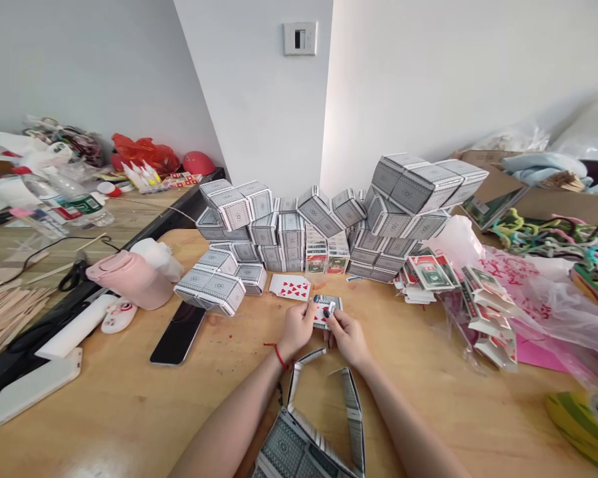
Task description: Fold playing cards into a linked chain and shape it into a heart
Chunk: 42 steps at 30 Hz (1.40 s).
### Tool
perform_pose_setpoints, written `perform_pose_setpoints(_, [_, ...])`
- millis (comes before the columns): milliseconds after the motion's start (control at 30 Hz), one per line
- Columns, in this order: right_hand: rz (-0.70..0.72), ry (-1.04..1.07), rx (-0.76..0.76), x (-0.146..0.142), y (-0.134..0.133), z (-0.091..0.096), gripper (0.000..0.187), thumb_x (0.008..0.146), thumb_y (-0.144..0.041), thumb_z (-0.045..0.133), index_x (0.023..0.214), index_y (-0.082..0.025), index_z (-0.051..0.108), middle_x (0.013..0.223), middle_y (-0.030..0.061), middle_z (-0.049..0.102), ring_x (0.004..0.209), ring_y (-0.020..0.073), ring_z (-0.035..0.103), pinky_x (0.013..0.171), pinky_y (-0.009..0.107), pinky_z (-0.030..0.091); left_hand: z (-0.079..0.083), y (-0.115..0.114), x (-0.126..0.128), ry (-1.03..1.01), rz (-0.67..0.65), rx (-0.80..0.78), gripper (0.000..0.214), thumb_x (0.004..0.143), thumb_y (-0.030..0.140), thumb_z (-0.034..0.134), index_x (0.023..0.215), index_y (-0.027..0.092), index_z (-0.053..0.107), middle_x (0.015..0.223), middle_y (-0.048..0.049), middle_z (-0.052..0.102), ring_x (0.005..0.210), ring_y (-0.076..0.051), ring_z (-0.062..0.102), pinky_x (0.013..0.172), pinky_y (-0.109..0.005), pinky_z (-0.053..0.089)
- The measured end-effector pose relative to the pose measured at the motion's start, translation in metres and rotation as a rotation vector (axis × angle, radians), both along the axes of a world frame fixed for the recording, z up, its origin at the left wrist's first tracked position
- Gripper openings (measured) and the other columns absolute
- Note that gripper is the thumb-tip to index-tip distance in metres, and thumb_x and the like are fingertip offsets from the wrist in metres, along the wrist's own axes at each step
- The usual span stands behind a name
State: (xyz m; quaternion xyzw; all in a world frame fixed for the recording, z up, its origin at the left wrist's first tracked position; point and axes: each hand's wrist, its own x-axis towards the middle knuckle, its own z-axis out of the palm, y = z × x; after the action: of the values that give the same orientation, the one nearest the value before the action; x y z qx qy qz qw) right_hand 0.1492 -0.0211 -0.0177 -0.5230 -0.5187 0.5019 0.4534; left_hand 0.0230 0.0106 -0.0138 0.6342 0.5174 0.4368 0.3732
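Note:
Between my two hands, just above the table, is a playing card (pixel 321 315) with red hearts. A patterned grey card back shows behind its upper edge. My left hand (pixel 297 328) pinches the card's left side, thumb on top. On the right side, my right hand (pixel 349 337) grips it the same way. Just beyond my hands lies a face-up stack of playing cards (pixel 289 287), a red heart card on top. Closer to me, a structure of folded grey cards (pixel 299 443) with two curved arms rests below my wrists.
Behind my hands stand piled blocks of folded cards (pixel 292 232) and card boxes (pixel 316 261). On the left are a phone (pixel 177 334), a pink cup (pixel 132 279) and a white power bank (pixel 37 386). Opened card boxes (pixel 488 318), a plastic bag (pixel 538 285) and tape (pixel 573 418) lie right.

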Motion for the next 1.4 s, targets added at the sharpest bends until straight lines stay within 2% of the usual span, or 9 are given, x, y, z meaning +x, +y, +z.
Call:
perform_pose_setpoints(133, [-0.005, 0.059, 0.006, 0.0, 0.004, 0.002, 0.036, 0.074, -0.054, 0.047, 0.065, -0.019, 0.045, 0.046, -0.0034, 0.053, 0.037, 0.0109, 0.047, 0.037, 0.022, 0.036, -0.001, -0.001, 0.003, -0.015, 0.004, -0.03, 0.043, 0.082, 0.042, 0.034, 0.05, 0.016, 0.043, 0.049, 0.0007, 0.047, 0.046, -0.01, 0.04, 0.046, -0.022, 0.029])
perform_pose_setpoints(267, [-0.006, 0.118, -0.038, 0.0, 0.006, 0.001, 0.032, 0.074, -0.051, 0.049, 0.075, -0.02, 0.044, 0.045, -0.0056, 0.052, 0.032, 0.0094, 0.042, 0.033, 0.02, 0.031, 0.0, 0.0, 0.005, 0.015, -0.004, -0.038, 0.044, 0.082, 0.043, 0.033, 0.05, 0.016, 0.044, 0.048, 0.0003, 0.048, 0.046, -0.01, 0.04, 0.046, -0.022, 0.028])
perform_pose_setpoints(533, [-0.074, 0.047, -0.087, -0.006, 0.013, 0.002, 0.037, 0.073, -0.055, 0.046, 0.062, -0.02, 0.044, 0.035, -0.0062, 0.046, 0.026, 0.0079, 0.033, 0.03, 0.02, 0.023, 0.003, 0.001, 0.007, 0.084, 0.154, -0.004, 0.044, 0.082, 0.041, 0.032, 0.046, 0.016, 0.041, 0.045, -0.0005, 0.046, 0.045, -0.01, 0.039, 0.045, -0.023, 0.024])
perform_pose_setpoints(733, [-0.195, 0.026, 0.004, -0.01, 0.011, 0.008, 0.038, 0.074, -0.052, 0.047, 0.055, -0.02, 0.039, 0.034, -0.0082, 0.034, 0.031, 0.0069, 0.031, 0.033, 0.02, 0.022, 0.002, 0.002, 0.009, 0.159, 0.151, -0.001, 0.045, 0.083, 0.04, 0.029, 0.047, 0.017, 0.041, 0.045, -0.0012, 0.046, 0.044, -0.011, 0.039, 0.045, -0.024, 0.023])
perform_pose_setpoints(900, [-0.166, 0.005, 0.059, -0.01, 0.004, 0.009, 0.036, 0.075, -0.051, 0.047, 0.058, -0.019, 0.042, 0.039, -0.0069, 0.036, 0.035, 0.0073, 0.032, 0.035, 0.02, 0.024, 0.001, -0.003, 0.006, 0.082, 0.113, 0.001, 0.042, 0.082, 0.041, 0.033, 0.049, 0.017, 0.042, 0.046, 0.0, 0.044, 0.045, -0.01, 0.038, 0.045, -0.023, 0.026])
perform_pose_setpoints(1000, [-0.143, 0.006, 0.073, -0.01, 0.002, 0.008, 0.033, 0.076, -0.05, 0.045, 0.072, -0.018, 0.05, 0.043, -0.0059, 0.04, 0.038, 0.0086, 0.036, 0.037, 0.02, 0.029, 0.004, -0.005, 0.004, 0.003, 0.065, -0.005, 0.031, 0.08, 0.039, 0.04, 0.061, 0.016, 0.05, 0.056, -0.0005, 0.052, 0.053, -0.011, 0.046, 0.05, -0.022, 0.033])
perform_pose_setpoints(1067, [-0.161, 0.002, 0.075, -0.009, 0.002, 0.007, 0.036, 0.076, -0.051, 0.045, 0.085, -0.017, 0.053, 0.045, -0.0055, 0.042, 0.039, 0.0094, 0.037, 0.038, 0.02, 0.031, 0.007, -0.006, 0.002, -0.083, 0.028, -0.004, 0.021, 0.078, 0.035, 0.046, 0.085, 0.017, 0.054, 0.075, -0.003, 0.06, 0.067, -0.014, 0.054, 0.06, -0.024, 0.04])
perform_pose_setpoints(1167, [-0.198, -0.034, 0.087, -0.009, 0.002, 0.004, 0.04, 0.076, -0.049, 0.047, 0.096, -0.015, 0.054, 0.048, -0.0044, 0.044, 0.042, 0.0099, 0.039, 0.04, 0.02, 0.032, 0.011, -0.005, 0.001, -0.178, -0.024, -0.006, 0.035, 0.077, 0.029, 0.049, 0.11, 0.019, 0.047, 0.099, -0.0067, 0.059, 0.085, -0.016, 0.056, 0.074, -0.028, 0.044])
perform_pose_setpoints(1400, [-0.263, -0.115, 0.145, -0.01, 0.0, 0.004, 0.035, 0.075, -0.04, 0.05, 0.101, -0.016, 0.055, 0.062, -0.0007, 0.053, 0.051, 0.0113, 0.045, 0.047, 0.021, 0.038, 0.003, -0.004, 0.002, -0.194, 0.002, -0.049, 0.028, 0.078, 0.03, 0.049, 0.104, 0.018, 0.048, 0.092, -0.0069, 0.061, 0.082, -0.016, 0.058, 0.074, -0.03, 0.045])
